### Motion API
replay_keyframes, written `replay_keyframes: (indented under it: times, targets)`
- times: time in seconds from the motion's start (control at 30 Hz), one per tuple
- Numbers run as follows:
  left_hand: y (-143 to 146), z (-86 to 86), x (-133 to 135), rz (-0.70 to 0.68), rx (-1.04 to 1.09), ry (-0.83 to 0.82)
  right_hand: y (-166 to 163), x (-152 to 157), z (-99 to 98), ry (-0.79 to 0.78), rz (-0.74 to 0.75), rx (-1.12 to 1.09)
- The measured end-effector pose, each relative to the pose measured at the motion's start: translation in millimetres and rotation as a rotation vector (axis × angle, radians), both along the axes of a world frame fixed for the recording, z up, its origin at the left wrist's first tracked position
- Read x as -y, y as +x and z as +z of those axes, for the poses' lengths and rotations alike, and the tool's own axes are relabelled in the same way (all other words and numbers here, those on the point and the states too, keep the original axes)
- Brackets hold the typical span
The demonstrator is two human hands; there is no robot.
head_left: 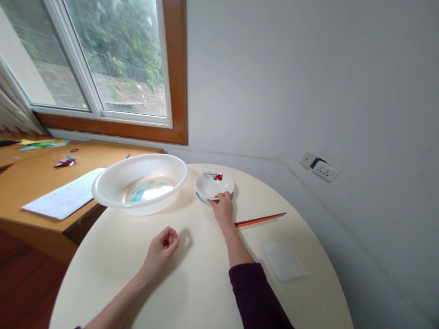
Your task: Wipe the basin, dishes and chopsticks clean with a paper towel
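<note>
My right hand (222, 208) reaches across the round cream table (206, 283) and grips the near rim of a small white dish (214, 184) with a red flower print, thumb on top of the rim. The dish rests on the table beside a large white plastic basin (140, 183) with some water in it. My left hand (163, 246) hovers over the table's middle, fingers curled into a loose fist with nothing visible in it. A pair of red chopsticks (260, 220) lies just right of my right wrist.
A folded white cloth (284, 260) lies on the table's right side. A wooden desk (34, 183) with a paper sheet (65, 194) and small items stands to the left under the window. A wall socket (320, 168) sits on the right wall.
</note>
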State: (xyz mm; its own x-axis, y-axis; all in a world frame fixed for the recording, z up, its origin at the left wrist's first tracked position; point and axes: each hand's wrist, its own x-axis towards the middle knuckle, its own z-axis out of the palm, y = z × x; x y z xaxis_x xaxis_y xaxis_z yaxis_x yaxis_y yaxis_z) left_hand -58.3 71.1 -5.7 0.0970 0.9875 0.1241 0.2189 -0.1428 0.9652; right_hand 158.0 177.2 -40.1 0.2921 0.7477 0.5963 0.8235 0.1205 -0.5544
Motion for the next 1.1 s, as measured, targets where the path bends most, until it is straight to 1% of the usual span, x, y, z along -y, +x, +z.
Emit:
replay_keyframes:
  times: [0.17,0.4,0.73,0.9,1.1]
  targets:
    - [0,-3.4,0,0.005,-0.004,0.008,1,-2,-4.0,0.052,0.038,-0.03]
    - [-2,-5.1,-1,-0.007,-0.006,0.008,2,-3,-5.7,0.069,0.057,-0.057]
    - [-1,-0.7,0,0.001,-0.007,-0.001,1,-3,-8.6,0.11,0.057,-0.046]
    - [0,0.3,0,0.009,0.0,-0.004,1,-2,-11.3,0.127,0.061,-0.075]
    - [1,0.9,1,0.009,0.001,-0.006,0,1,-6.7,0.18,0.072,-0.08]
